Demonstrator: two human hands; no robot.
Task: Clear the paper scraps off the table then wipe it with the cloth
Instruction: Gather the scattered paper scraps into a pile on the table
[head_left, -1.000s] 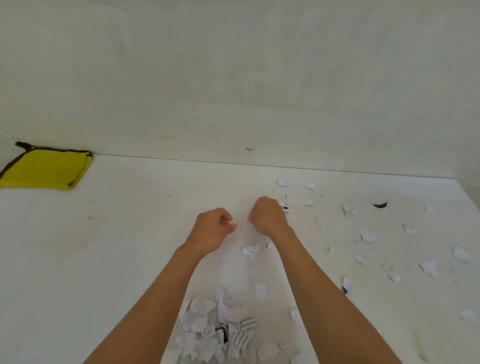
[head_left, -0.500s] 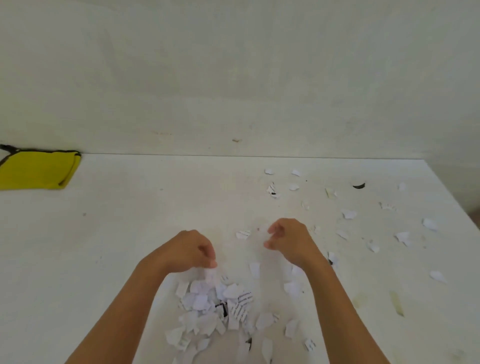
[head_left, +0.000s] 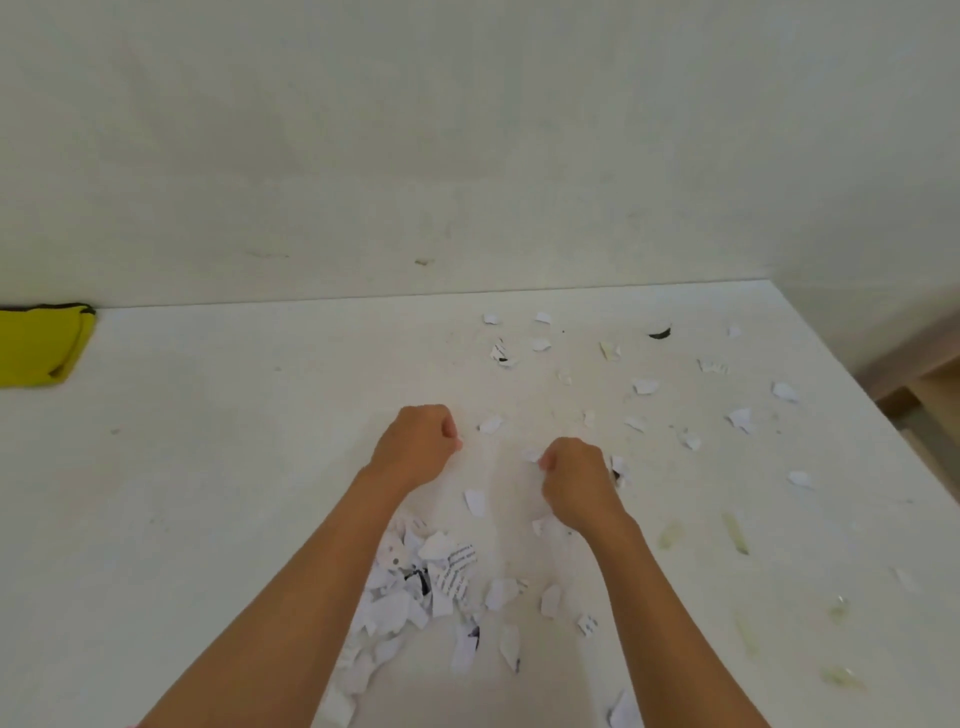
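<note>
Scrap-gathering: left hand (head_left: 415, 449) and right hand (head_left: 577, 480) both fist-curled (contents hidden); pile (head_left: 415, 587) between forearms, stray scraps (head_left: 644, 387) far right, cloth (head_left: 36, 345) far left on table (head_left: 208, 467); strays best swept pileward with flat palms, lightly.

Pale wall (head_left: 467, 130) behind, small brown marks (head_left: 423, 262) low on it, wooden furniture (head_left: 932, 382) at far right

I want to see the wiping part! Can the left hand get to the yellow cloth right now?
Probably yes, with a stretch. Only bare table lies between the left hand and the yellow cloth, so nothing blocks the way. But the cloth sits far off at the back left, so leaning over may be needed.
</note>
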